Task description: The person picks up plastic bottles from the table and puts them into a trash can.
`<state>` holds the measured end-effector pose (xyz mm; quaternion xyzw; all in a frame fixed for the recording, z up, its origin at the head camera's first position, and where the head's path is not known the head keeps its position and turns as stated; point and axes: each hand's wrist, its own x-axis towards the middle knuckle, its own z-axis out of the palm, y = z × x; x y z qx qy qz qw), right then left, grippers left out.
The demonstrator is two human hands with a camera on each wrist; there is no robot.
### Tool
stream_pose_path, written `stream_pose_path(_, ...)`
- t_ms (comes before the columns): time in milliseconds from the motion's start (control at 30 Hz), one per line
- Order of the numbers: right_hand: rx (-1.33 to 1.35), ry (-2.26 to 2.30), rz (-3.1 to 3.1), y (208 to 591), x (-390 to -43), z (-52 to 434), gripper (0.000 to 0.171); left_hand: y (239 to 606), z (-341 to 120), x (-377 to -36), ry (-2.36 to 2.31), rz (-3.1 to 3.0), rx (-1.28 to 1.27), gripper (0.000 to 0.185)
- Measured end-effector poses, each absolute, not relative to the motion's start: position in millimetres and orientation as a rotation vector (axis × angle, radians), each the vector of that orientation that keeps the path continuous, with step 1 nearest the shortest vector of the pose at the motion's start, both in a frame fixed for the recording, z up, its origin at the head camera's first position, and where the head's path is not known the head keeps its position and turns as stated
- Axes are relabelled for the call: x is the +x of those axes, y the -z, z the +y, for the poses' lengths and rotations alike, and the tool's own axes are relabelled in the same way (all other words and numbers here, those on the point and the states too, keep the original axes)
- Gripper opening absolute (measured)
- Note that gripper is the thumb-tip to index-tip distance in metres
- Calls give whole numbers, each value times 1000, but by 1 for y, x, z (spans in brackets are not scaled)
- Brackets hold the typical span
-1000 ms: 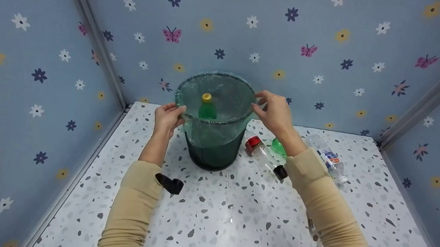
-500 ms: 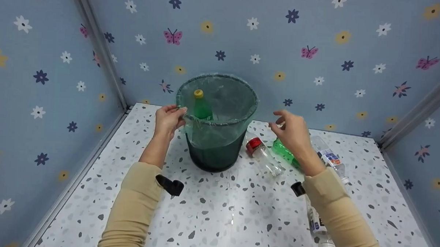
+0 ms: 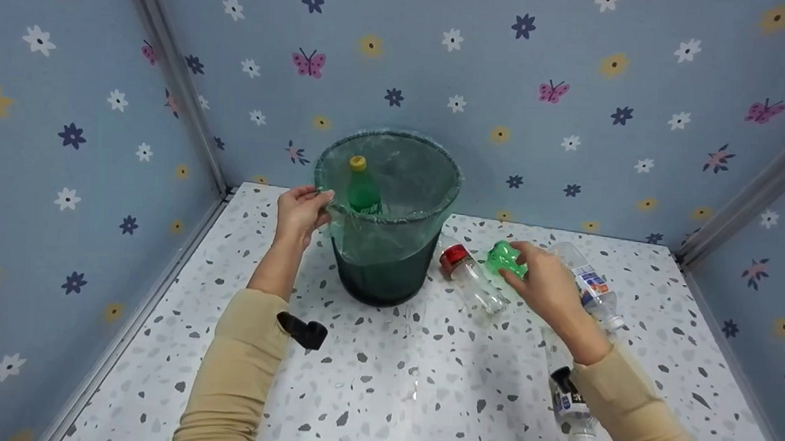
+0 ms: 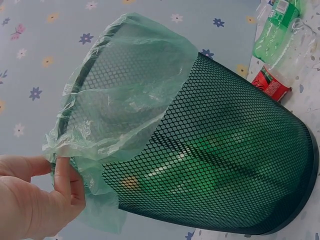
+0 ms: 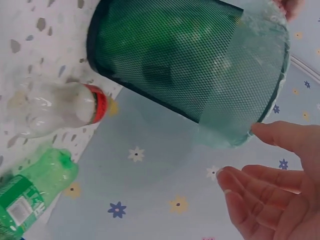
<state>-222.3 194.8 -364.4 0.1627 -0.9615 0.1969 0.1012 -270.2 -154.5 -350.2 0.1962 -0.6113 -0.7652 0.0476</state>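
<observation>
While visible: four bottles (image 3: 474, 282), one bin (image 3: 383, 272).

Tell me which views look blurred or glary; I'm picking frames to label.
Head view: even light, table glossy with faint glare, right hand slightly soft. Left wrist view: bin mesh sharp, left hand soft. Right wrist view: bin mesh clear, right hand and green bottle blurred.

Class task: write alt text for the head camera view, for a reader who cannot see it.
A person's left hand pinches the bag lining a mesh bin, while the right hand reaches a green bottle lying on the speckled table. Another green bottle stands in the bin.
</observation>
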Motion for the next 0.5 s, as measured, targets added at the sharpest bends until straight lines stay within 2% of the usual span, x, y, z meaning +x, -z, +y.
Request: stream_pose_path(500,390,-451,-2913,409,-177,231,57,350,-157,-269,2360,-1867,577,45)
